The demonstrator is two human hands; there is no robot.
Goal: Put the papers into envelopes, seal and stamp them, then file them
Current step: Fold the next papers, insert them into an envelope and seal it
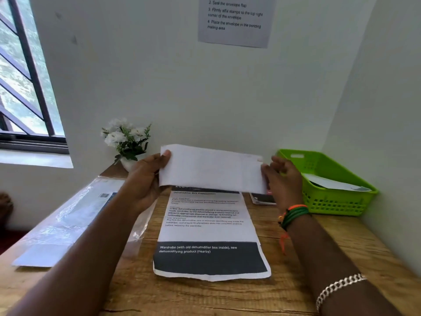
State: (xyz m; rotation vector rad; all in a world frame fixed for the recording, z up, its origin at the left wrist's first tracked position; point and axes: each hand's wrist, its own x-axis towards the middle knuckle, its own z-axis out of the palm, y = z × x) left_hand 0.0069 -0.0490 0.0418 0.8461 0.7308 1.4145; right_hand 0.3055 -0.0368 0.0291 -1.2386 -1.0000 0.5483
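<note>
**Envelope up, printed sheet waiting below**

At the far left, a barred window [25,76] lets daylight in. On the left of the wooden plank counter [330,242] lies a clear plastic packet of white envelopes [68,222], and behind it, against the wall, a small white pot of white artificial flowers [126,139].

The left hand [145,179] holds the left end of a long white paper envelope [211,168], thumb over the front edge and fingers curled behind. The right hand [282,179] pinches the right end between its fingers; both keep it raised above the counter. Under it, flat in the middle, lies the creased white printed sheet with a dark band [209,236].

The sheet looks unfolded, so it would likely jam or crumple at the envelope's mouth if pushed in as it lies. A loose pinch could also let the envelope sag.

To the right sits a lime-green slotted plastic basket [330,201] already holding white paper. A printed instruction notice [234,19] is on the pale wall above.
</note>
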